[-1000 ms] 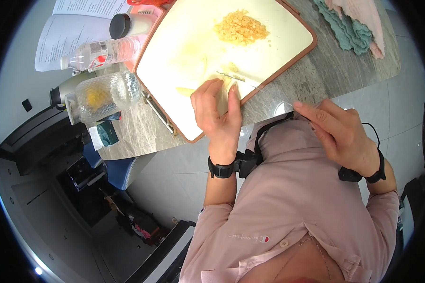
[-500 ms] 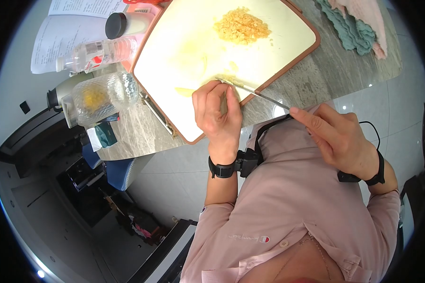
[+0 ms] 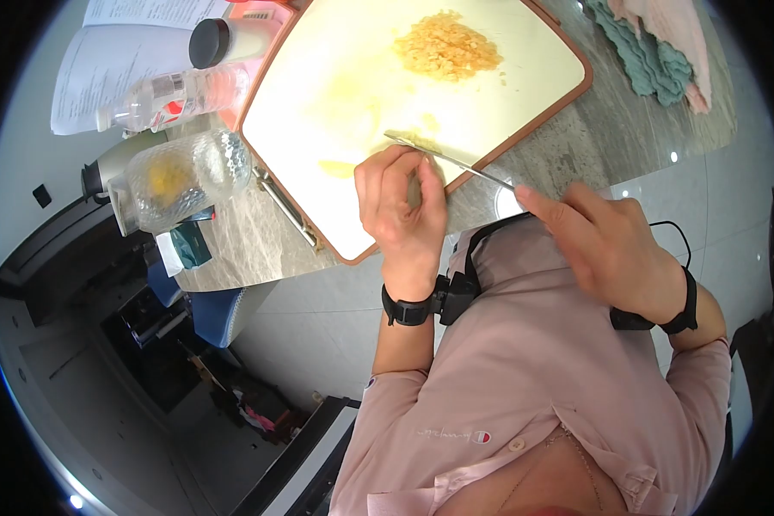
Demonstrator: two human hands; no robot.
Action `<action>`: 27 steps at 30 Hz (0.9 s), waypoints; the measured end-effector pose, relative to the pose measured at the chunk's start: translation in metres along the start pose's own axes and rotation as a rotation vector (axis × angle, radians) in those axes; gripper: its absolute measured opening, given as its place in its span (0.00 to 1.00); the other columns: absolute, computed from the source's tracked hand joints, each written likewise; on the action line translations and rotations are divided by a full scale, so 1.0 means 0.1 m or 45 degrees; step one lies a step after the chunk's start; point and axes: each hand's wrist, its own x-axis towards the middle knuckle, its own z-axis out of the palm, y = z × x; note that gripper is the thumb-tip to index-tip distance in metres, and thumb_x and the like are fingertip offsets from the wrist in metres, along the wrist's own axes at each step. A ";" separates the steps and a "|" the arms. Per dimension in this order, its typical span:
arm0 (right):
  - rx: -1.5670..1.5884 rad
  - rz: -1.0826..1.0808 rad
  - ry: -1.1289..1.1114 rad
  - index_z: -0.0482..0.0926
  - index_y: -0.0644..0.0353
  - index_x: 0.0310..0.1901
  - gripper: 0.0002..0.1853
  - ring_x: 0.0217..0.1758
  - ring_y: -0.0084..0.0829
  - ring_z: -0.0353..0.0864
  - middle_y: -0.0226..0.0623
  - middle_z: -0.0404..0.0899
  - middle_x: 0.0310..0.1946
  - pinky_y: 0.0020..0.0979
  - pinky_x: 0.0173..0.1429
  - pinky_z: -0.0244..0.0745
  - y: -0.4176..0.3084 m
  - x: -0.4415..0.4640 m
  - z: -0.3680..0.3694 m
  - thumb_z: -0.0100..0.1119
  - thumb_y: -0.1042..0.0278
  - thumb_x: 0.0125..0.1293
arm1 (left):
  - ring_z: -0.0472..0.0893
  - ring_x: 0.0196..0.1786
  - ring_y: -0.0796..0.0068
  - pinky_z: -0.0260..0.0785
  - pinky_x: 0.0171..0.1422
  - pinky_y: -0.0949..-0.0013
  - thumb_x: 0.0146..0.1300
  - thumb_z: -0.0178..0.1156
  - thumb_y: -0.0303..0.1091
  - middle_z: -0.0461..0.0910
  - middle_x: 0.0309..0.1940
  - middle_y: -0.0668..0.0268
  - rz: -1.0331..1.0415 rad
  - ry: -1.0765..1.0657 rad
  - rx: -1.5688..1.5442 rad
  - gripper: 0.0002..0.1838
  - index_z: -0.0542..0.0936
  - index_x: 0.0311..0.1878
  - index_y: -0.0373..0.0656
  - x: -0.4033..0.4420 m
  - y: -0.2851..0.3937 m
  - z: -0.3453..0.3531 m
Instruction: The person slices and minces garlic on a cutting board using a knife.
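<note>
Your right grip (image 3: 531, 199) clenched a slim metal knife (image 3: 464, 165) across the white, brown-rimmed board's (image 3: 301, 129) near edge. Your left hand (image 3: 400, 196) curled beside the blade, its hold unclear. Chopped yellow bits (image 3: 447, 47) lay far.

A grey, streaked marble-look table (image 3: 228, 249) spans from 9 to 2 o'clock, glare whitening part of its edge. Large pale glossy floor tiles (image 3: 709, 202) show at 3 o'clock and again at 7. A padded blue chair (image 3: 212, 316) stands between 8 and 9, before a dim, cluttered space. A plain grey wall (image 3: 17, 120) fills 10 o'clock; a small white light (image 3: 76, 501) glows near 8.
</note>
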 end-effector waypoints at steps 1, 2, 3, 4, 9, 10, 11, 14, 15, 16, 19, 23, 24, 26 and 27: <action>0.004 0.000 0.002 0.72 0.61 0.69 0.36 0.22 0.36 0.73 0.36 0.70 0.27 0.36 0.24 0.69 0.02 0.02 0.01 0.61 0.79 0.53 | 0.80 0.42 0.58 0.75 0.47 0.61 0.53 0.68 0.15 0.83 0.40 0.59 0.004 -0.003 -0.003 0.09 0.82 0.37 0.37 0.00 -0.01 0.00; 0.026 0.004 0.004 0.73 0.60 0.68 0.35 0.22 0.36 0.73 0.36 0.70 0.28 0.36 0.24 0.69 0.03 0.02 0.01 0.61 0.79 0.54 | 0.80 0.42 0.58 0.75 0.47 0.61 0.54 0.68 0.15 0.83 0.40 0.59 0.008 -0.008 -0.005 0.09 0.82 0.37 0.37 0.00 -0.01 -0.01; 0.049 0.010 0.007 0.73 0.60 0.68 0.34 0.22 0.36 0.73 0.36 0.70 0.28 0.36 0.24 0.69 0.06 0.02 0.01 0.61 0.79 0.54 | 0.81 0.43 0.60 0.75 0.48 0.62 0.55 0.68 0.16 0.83 0.41 0.59 0.014 -0.014 0.008 0.08 0.82 0.38 0.37 0.00 -0.01 -0.02; 0.070 0.019 0.010 0.74 0.60 0.67 0.34 0.22 0.36 0.73 0.37 0.70 0.28 0.37 0.24 0.69 0.07 0.01 0.00 0.61 0.79 0.55 | 0.81 0.43 0.61 0.76 0.49 0.63 0.57 0.68 0.17 0.84 0.41 0.58 0.020 -0.021 0.019 0.08 0.82 0.39 0.37 0.00 -0.01 -0.03; 0.110 0.023 0.138 0.76 0.60 0.65 0.30 0.22 0.36 0.73 0.37 0.70 0.28 0.36 0.23 0.68 0.02 -0.07 -0.05 0.60 0.80 0.57 | 0.83 0.44 0.64 0.78 0.50 0.66 0.61 0.68 0.20 0.84 0.43 0.58 -0.057 0.034 -0.024 0.06 0.83 0.40 0.36 -0.08 -0.01 -0.08; 0.106 0.021 0.139 0.77 0.61 0.65 0.29 0.22 0.36 0.73 0.37 0.70 0.28 0.35 0.23 0.68 0.02 -0.10 -0.05 0.60 0.81 0.58 | 0.84 0.44 0.65 0.78 0.50 0.66 0.61 0.68 0.20 0.84 0.43 0.58 -0.059 0.026 -0.019 0.06 0.83 0.41 0.36 -0.10 -0.03 -0.09; 0.105 0.026 0.126 0.77 0.61 0.65 0.30 0.22 0.36 0.73 0.37 0.71 0.28 0.35 0.23 0.69 0.01 -0.11 -0.06 0.60 0.81 0.57 | 0.84 0.44 0.65 0.78 0.50 0.66 0.62 0.68 0.20 0.84 0.43 0.58 -0.062 0.020 -0.013 0.06 0.83 0.41 0.36 -0.10 -0.03 -0.09; 0.096 0.023 0.102 0.77 0.61 0.65 0.31 0.22 0.35 0.72 0.37 0.71 0.28 0.34 0.23 0.69 -0.01 -0.14 -0.06 0.60 0.80 0.56 | 0.84 0.44 0.64 0.78 0.50 0.66 0.61 0.68 0.20 0.84 0.43 0.58 -0.034 0.031 -0.018 0.06 0.83 0.41 0.36 -0.08 -0.01 -0.07; 0.091 0.017 0.104 0.77 0.61 0.65 0.32 0.22 0.34 0.72 0.37 0.71 0.28 0.33 0.23 0.70 -0.02 -0.14 -0.05 0.60 0.80 0.55 | 0.84 0.44 0.64 0.77 0.50 0.66 0.61 0.69 0.20 0.84 0.43 0.57 -0.028 0.025 0.000 0.06 0.83 0.40 0.36 -0.08 0.00 -0.07; 0.087 0.012 0.106 0.77 0.61 0.66 0.32 0.22 0.34 0.72 0.37 0.71 0.28 0.33 0.23 0.70 -0.02 -0.15 -0.04 0.60 0.80 0.54 | 0.83 0.44 0.64 0.77 0.50 0.66 0.60 0.69 0.20 0.84 0.43 0.57 -0.022 0.019 0.018 0.06 0.83 0.40 0.36 -0.07 0.00 -0.07; 0.050 0.004 0.053 0.77 0.61 0.65 0.33 0.22 0.33 0.73 0.36 0.72 0.29 0.32 0.23 0.71 -0.04 -0.15 -0.08 0.59 0.78 0.53 | 0.81 0.42 0.60 0.75 0.47 0.63 0.56 0.69 0.17 0.83 0.41 0.57 -0.014 0.034 0.008 0.07 0.83 0.38 0.36 -0.05 0.02 -0.04; 0.027 0.005 0.022 0.76 0.61 0.67 0.33 0.23 0.32 0.74 0.36 0.73 0.30 0.32 0.23 0.71 -0.05 -0.14 -0.08 0.60 0.80 0.54 | 0.80 0.41 0.58 0.74 0.46 0.61 0.54 0.69 0.16 0.83 0.39 0.58 -0.008 0.038 0.000 0.08 0.82 0.36 0.36 -0.05 0.00 -0.02; 0.029 0.003 0.013 0.75 0.61 0.67 0.33 0.23 0.32 0.74 0.37 0.73 0.30 0.32 0.22 0.70 -0.05 -0.14 -0.09 0.61 0.82 0.55 | 0.80 0.41 0.58 0.74 0.46 0.61 0.53 0.68 0.16 0.83 0.39 0.58 -0.003 0.027 0.006 0.08 0.82 0.36 0.36 -0.05 -0.01 -0.02; 0.024 0.014 -0.017 0.74 0.61 0.68 0.34 0.24 0.33 0.75 0.37 0.73 0.30 0.32 0.22 0.70 -0.06 -0.14 -0.10 0.61 0.82 0.55 | 0.80 0.41 0.58 0.74 0.46 0.61 0.53 0.68 0.15 0.82 0.39 0.58 0.006 0.006 0.017 0.09 0.82 0.36 0.36 -0.04 0.00 -0.03; 0.016 0.027 -0.038 0.74 0.61 0.68 0.34 0.24 0.34 0.76 0.37 0.74 0.31 0.33 0.24 0.72 -0.07 -0.14 -0.10 0.60 0.79 0.55 | 0.80 0.42 0.58 0.75 0.46 0.61 0.53 0.68 0.15 0.82 0.39 0.58 0.005 0.006 0.020 0.09 0.82 0.36 0.36 -0.04 -0.01 -0.02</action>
